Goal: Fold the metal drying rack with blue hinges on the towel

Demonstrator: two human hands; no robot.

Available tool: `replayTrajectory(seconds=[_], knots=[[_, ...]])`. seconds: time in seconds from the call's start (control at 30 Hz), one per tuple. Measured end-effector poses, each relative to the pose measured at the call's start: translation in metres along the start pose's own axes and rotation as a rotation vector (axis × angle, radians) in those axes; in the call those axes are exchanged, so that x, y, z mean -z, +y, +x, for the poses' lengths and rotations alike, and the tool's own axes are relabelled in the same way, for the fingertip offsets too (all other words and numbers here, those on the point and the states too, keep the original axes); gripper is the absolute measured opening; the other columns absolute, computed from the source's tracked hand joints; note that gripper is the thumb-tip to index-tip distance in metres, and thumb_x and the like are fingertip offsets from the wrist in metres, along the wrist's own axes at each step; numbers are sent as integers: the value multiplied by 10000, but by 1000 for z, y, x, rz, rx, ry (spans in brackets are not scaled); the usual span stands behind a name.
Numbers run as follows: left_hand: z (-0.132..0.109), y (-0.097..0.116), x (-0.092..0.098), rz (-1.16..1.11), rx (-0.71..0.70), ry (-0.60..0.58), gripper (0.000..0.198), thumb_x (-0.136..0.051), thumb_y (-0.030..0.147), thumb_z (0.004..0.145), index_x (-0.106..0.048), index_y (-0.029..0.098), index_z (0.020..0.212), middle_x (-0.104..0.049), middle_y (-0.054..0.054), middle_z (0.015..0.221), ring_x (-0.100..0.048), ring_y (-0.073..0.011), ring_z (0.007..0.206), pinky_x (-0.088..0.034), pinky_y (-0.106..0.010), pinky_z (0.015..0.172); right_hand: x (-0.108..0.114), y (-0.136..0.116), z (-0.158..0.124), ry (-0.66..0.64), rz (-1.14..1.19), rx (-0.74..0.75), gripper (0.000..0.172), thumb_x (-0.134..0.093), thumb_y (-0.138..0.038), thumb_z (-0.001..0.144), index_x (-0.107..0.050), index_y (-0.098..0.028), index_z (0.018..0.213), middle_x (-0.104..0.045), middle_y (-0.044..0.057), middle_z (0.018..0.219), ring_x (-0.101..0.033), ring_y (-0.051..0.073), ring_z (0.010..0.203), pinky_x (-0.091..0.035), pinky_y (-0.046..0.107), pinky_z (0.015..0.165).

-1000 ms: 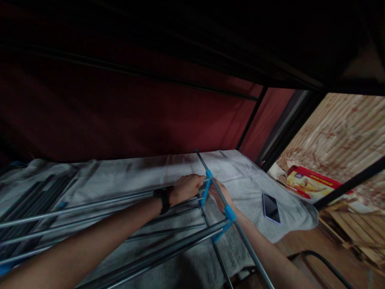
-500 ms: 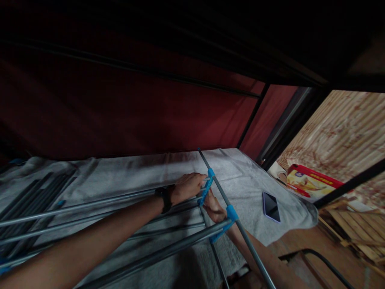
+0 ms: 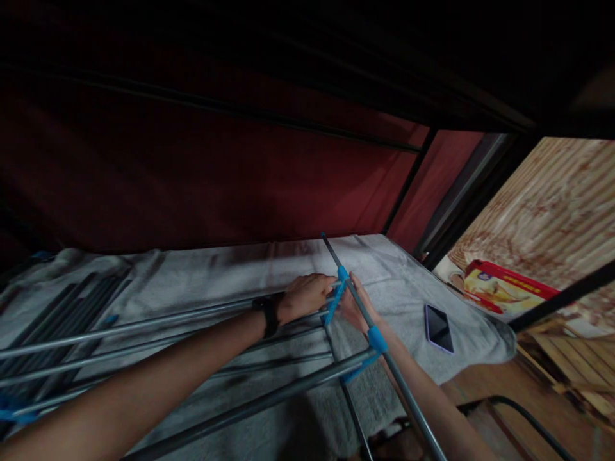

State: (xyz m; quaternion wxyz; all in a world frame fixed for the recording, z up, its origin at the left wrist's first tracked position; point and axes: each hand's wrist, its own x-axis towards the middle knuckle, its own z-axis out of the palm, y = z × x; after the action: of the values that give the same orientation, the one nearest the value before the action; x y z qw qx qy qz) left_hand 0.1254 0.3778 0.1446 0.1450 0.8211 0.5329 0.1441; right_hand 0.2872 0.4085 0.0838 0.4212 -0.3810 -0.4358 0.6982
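Centrally, one rack [image 3: 192,337], of grey tubes and blue joints, lying on a pale blanket and extending beyond the lower left edge. Left hand [image 3: 307,296]: fingers curled and clamped on the upper tube [image 3: 144,324], just beside the far joint [image 3: 342,274]; black wristband [image 3: 270,317] at the wrist. Right hand [image 3: 354,312]: on the other side of that joint, partly hidden behind the pole [image 3: 359,303]; whether its fingers are closed on anything, one cannot tell. The hands are near each other, the joint between them. The pole runs slantwise through the far joint and the near joint [image 3: 377,339], the latter at the end of a thick tube [image 3: 269,397].

Also: loose tubes [image 3: 67,314], side by side, at left; phone [image 3: 439,328], screen up, right of the rack on the blanket [image 3: 230,269]; red cloth [image 3: 216,186], behind; red-and-yellow box [image 3: 509,288], farther right, near wooden slats [image 3: 571,358].
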Motion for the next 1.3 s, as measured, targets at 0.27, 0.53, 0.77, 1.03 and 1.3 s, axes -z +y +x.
replayTrajectory(seconds=[0.27, 0.53, 0.77, 1.03, 1.3], knots=[[-5, -7, 0, -24, 58, -15, 302, -428, 275, 944, -644, 259, 1156, -696, -72, 1206, -645, -259, 1113, -481, -353, 925, -26, -29, -3, -6, 60, -46, 484, -614, -558, 799, -672, -186, 1104, -740, 39, 858, -682, 225, 858, -504, 330, 795], [-7, -6, 7, -37, 68, -27, 290, -434, 266, 937, -662, 273, 1116, -706, -57, 1188, -652, -260, 1094, -488, -341, 891, -32, -27, -8, -6, 111, -20, 400, -625, -487, 790, -679, -201, 1063, -743, 24, 804, -690, 222, 846, -514, 326, 785], [-11, -8, 5, -50, 26, -9, 304, -458, 240, 932, -658, 276, 1159, -695, -53, 1219, -639, -247, 1123, -477, -341, 947, -35, -25, -9, -2, 131, -18, 374, -623, -470, 773, -691, -201, 1024, -741, 24, 796, -689, 227, 866, -524, 329, 778], [-14, -6, 5, -50, 92, 6, 327, -488, 255, 933, -642, 308, 1217, -692, -40, 1224, -627, -238, 1144, -478, -334, 966, -41, -28, -9, 3, 151, -17, 316, -639, -457, 733, -691, -200, 909, -733, 33, 765, -694, 234, 866, -536, 334, 759], [-14, -7, 2, -22, 100, 1, 287, -459, 267, 937, -659, 292, 1141, -693, -39, 1226, -638, -263, 1137, -486, -356, 937, -43, -26, -5, 7, 157, -31, 275, -632, -444, 723, -679, -204, 850, -728, 35, 747, -693, 234, 859, -539, 336, 752]])
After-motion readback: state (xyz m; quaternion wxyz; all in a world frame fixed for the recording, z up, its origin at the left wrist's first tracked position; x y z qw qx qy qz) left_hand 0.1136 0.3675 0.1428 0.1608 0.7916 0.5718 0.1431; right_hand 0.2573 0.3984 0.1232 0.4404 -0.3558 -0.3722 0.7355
